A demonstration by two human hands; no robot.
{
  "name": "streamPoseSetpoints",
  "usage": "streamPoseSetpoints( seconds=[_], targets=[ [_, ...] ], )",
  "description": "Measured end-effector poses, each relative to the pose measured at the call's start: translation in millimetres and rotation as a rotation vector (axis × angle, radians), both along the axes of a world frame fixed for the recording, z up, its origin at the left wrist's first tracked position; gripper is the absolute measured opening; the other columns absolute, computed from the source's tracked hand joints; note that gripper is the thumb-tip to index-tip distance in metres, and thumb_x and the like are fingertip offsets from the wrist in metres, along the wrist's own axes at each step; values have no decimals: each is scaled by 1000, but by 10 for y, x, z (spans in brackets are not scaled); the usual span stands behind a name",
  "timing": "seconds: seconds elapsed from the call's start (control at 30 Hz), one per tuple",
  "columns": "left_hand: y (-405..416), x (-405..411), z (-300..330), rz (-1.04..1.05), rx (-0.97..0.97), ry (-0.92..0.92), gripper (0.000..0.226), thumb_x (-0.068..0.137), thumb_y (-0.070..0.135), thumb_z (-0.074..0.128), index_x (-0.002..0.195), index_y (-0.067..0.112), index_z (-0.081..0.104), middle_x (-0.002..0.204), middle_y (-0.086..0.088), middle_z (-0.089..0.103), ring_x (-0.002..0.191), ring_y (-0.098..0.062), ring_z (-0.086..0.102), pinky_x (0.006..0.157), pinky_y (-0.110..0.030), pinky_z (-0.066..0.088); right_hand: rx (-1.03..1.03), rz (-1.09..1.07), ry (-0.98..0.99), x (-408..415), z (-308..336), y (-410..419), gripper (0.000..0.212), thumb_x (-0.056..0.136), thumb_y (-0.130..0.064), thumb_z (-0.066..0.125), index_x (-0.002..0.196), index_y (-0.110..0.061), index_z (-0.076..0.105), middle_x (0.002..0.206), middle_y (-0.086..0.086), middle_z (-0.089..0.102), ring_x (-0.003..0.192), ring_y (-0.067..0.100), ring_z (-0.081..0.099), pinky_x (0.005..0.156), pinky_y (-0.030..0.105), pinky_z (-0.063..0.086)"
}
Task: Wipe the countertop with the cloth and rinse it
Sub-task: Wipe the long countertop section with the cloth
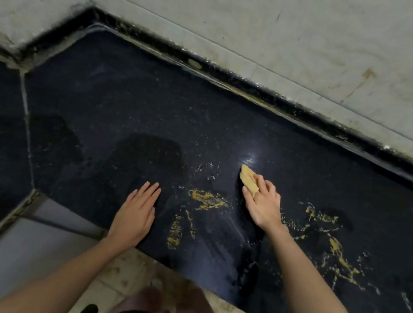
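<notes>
Cloth (249, 180) sits bunched under my right hand (262, 204), fingers curled on it, its long side pointing away from me, with yellow smears (206, 199) just nearer and left of those fingers, while my left hand (135, 212) rests flat on the countertop (126, 106).

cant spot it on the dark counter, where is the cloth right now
In the head view the yellow cloth is right of centre on the black countertop, under the right hand's fingers, just beyond the yellow smears.

No readable text, labels, brands or numbers anywhere: not on desk (155, 99), wall or cloth (249, 180).
</notes>
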State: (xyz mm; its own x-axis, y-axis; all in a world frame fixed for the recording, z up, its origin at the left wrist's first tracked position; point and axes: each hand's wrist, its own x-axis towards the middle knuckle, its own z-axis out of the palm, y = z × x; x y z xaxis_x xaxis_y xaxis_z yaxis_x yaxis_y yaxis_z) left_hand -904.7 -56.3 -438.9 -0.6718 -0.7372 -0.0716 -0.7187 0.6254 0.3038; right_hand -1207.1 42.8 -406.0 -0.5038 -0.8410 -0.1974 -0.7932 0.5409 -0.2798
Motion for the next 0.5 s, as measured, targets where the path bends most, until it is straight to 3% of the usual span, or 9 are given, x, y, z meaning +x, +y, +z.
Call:
streamPoseSetpoints(
  seconds=[0.1, 0.17, 0.3, 0.5],
  targets=[
    [73, -30, -2, 47, -33, -42, 53, 91, 28, 26, 128, 2, 53, 136, -8, 51, 128, -24, 43, 106, -31, 18, 51, 193, 212, -161, -59, -161, 79, 88, -57, -2, 148, -9, 16, 157, 3, 12, 144, 18, -3, 114, 36, -3],
    [102, -42, -27, 76, -50, -47, 53, 91, 28, 26, 130, 3, 52, 138, -7, 49, 130, -22, 41, 108, -29, 16, 40, 307, 171, -184, -131, -270, 80, 86, -56, -5, 148, -6, 2, 157, 5, -1, 142, 14, -14, 115, 33, -11],
    [120, -34, -77, 102, -48, -17, 52, 92, 26, 25, 135, 5, 46, 143, -4, 42, 135, -15, 27, 113, -23, 4, 10, 367, 89, -281, -201, -483, 75, 87, -54, -3, 147, -10, -1, 157, 4, 1, 144, 15, -5, 115, 26, -8],
    [109, -30, -62, 89, -59, -14, 52, 91, 24, 25, 135, 4, 44, 143, -6, 42, 135, -14, 23, 114, -24, 3, 4, 363, -12, -302, -211, -1099, 57, 101, -40, 13, 149, -12, 2, 158, 0, 2, 144, 10, -3, 116, 26, -5]
  ],
)
